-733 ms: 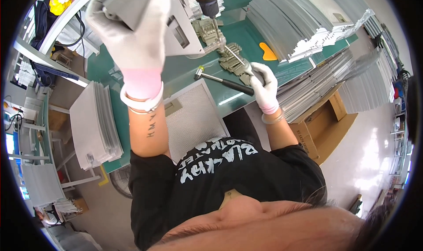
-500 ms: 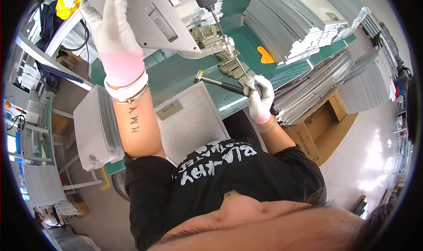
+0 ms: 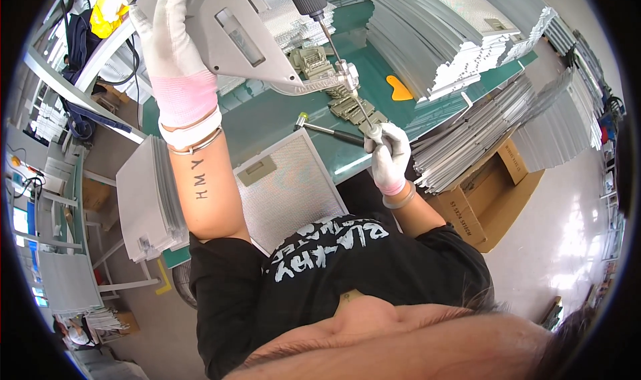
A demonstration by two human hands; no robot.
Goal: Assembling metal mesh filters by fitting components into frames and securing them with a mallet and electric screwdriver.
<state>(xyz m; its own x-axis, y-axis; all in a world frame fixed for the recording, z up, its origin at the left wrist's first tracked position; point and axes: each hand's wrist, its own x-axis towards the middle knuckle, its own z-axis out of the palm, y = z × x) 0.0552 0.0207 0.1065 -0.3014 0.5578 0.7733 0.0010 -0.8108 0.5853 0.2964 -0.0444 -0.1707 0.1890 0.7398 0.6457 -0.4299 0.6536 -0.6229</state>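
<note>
My left hand (image 3: pixel 170 40), in a white glove with a pink cuff, lies along the side of a grey machine housing (image 3: pixel 244 43). Its fingers are stretched out, and the upper edge cuts off their tips. My right hand (image 3: pixel 390 156), gloved too, is closed around the pale knob of a thin metal rod (image 3: pixel 364 110). This rod slants up to a metal bracket (image 3: pixel 346 77) on the machine's arm. Above the bracket, a black chuck (image 3: pixel 309 3) holds a thin shaft that reaches down to it. Several small metal pieces (image 3: pixel 354 110) lie in a row under the rod.
Left of my right hand lies a hammer (image 3: pixel 327 128) with a black handle. A mesh filter panel (image 3: pixel 287 180) leans before my body. Stacked panels (image 3: pixel 427 36) stand at the back right, near an orange piece (image 3: pixel 399 88). A cardboard box (image 3: pixel 494 193) sits at the right.
My right hand and the knob have shifted slightly left and down in the view. The left hand keeps its place against the housing; the whole view has moved a little.
</note>
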